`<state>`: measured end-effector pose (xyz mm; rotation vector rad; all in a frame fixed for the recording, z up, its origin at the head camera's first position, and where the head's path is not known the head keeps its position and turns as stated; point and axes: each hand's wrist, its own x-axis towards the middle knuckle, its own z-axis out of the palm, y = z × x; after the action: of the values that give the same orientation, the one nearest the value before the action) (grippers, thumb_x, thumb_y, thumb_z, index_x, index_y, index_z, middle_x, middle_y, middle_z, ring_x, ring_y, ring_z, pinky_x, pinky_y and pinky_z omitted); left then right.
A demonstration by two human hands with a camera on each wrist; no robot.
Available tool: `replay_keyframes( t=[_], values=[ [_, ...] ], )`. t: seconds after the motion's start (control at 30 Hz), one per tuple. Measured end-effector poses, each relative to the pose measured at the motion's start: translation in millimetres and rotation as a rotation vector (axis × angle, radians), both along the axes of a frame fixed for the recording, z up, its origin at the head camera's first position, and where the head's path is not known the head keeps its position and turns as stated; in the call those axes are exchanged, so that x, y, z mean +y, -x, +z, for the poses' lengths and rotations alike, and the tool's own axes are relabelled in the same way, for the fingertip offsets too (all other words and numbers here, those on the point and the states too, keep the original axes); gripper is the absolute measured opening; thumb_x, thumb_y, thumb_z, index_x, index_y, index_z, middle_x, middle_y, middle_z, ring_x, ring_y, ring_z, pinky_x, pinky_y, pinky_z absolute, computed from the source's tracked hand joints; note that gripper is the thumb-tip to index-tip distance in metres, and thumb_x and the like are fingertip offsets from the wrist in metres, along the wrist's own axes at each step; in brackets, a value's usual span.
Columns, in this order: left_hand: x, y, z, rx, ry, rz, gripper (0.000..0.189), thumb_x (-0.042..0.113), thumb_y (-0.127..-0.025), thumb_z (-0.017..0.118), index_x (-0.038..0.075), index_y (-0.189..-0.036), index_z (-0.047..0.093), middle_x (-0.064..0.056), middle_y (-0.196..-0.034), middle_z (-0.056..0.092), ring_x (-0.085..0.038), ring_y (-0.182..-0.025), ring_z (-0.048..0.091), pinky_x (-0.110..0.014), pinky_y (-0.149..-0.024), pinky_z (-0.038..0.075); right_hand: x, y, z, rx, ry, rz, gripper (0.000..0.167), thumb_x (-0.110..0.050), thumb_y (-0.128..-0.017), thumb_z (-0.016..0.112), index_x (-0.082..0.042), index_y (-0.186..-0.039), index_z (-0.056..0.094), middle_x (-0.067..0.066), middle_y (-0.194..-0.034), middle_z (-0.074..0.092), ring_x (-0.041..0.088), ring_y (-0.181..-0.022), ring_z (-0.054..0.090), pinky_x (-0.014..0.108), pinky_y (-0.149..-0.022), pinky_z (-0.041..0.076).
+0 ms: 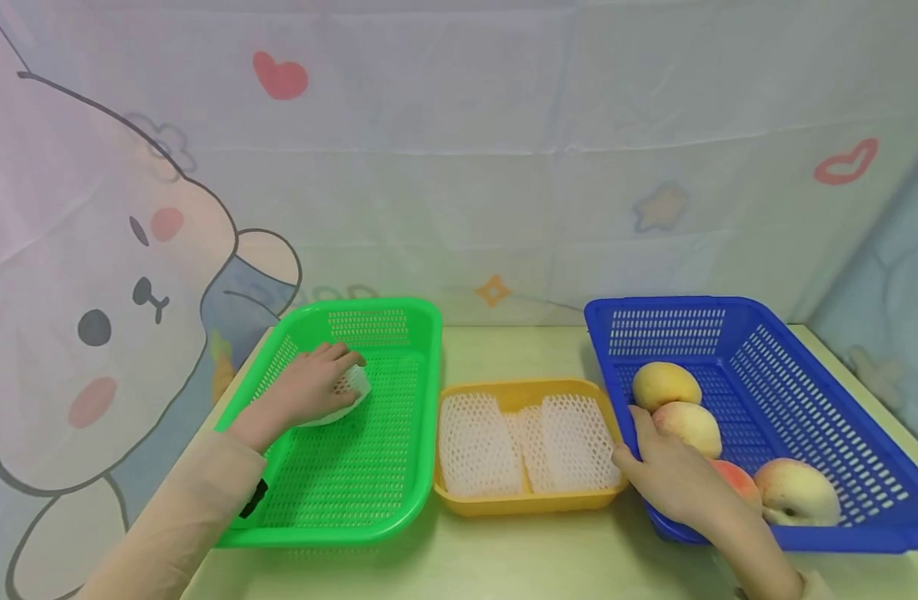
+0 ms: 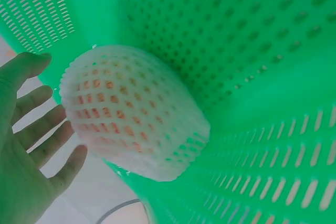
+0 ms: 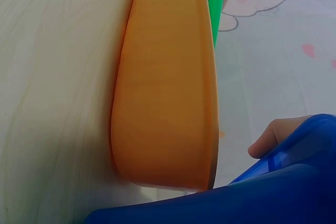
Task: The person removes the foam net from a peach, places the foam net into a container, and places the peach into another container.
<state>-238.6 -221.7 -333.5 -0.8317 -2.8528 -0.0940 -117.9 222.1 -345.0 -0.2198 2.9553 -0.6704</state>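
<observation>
In the green basket (image 1: 339,537) lies a fruit in a white foam net (image 2: 131,114), with red skin showing through the mesh. My left hand (image 1: 318,385) is over it in the head view; the left wrist view shows the fingers spread and a little apart from the net. My right hand (image 1: 672,475) rests at the near-left rim of the blue basket (image 1: 811,367), its thumb (image 3: 265,141) extended by the rim. Some right fingers are hidden. Close to that hand lie a yellow peach (image 1: 666,384), a pale peach (image 1: 691,428) and a red peach (image 1: 738,483).
Between the baskets stands a yellow tray (image 1: 530,503) holding white foam nets (image 1: 480,446). Another peach (image 1: 798,492) lies at the blue basket's near end. A printed cloth (image 1: 459,167) hangs behind the pale wooden table (image 1: 515,554).
</observation>
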Motion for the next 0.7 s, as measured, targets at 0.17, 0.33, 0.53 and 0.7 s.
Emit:
replay_keyframes(
  t=[0.17, 0.33, 0.53, 0.7],
  values=[
    [-2.8, 1.5, -5.7, 0.019, -0.020, 0.032, 0.044, 0.027, -0.084, 0.071, 0.012, -0.123, 0.059, -0.010, -0.118, 0.059, -0.031, -0.108, 0.054, -0.057, -0.083, 0.044, 0, -0.1, -0.6, 0.004, 0.005, 0.003, 0.070, -0.036, -0.098, 0.041, 0.011, -0.146, 0.019, 0.033, -0.141, 0.043, 0.045, -0.117, 0.056, 0.060, -0.093, 0.044],
    [-6.9, 1.6, -6.4, -0.036, -0.013, 0.090, 0.056, 0.029, -0.083, 0.071, 0.010, -0.133, 0.053, -0.016, -0.129, 0.054, -0.038, -0.119, 0.051, -0.064, -0.092, 0.041, 1, 0.5, -0.6, 0.011, 0.010, 0.009, 0.069, -0.035, -0.098, 0.042, 0.010, -0.146, 0.020, 0.032, -0.140, 0.045, 0.039, -0.113, 0.059, 0.059, -0.092, 0.045],
    [-11.0, -0.7, -5.9, -0.116, 0.011, 0.149, 0.067, 0.032, -0.084, 0.070, 0.008, -0.141, 0.044, -0.022, -0.134, 0.049, -0.043, -0.119, 0.050, -0.067, -0.090, 0.041, 1, 0.4, -0.9, 0.011, 0.009, 0.007, 0.069, -0.035, -0.098, 0.042, 0.011, -0.146, 0.021, 0.032, -0.141, 0.043, 0.042, -0.117, 0.056, 0.060, -0.092, 0.045],
    [-13.3, -0.2, -7.9, -0.144, 0.015, 0.172, 0.072, 0.034, -0.083, 0.071, 0.009, -0.143, 0.041, -0.022, -0.132, 0.048, -0.043, -0.118, 0.050, -0.067, -0.087, 0.042, 0, 0.3, -0.8, 0.012, 0.012, 0.009, 0.068, -0.035, -0.098, 0.042, 0.009, -0.145, 0.022, 0.031, -0.138, 0.047, 0.034, -0.107, 0.061, 0.057, -0.089, 0.047]
  ],
)
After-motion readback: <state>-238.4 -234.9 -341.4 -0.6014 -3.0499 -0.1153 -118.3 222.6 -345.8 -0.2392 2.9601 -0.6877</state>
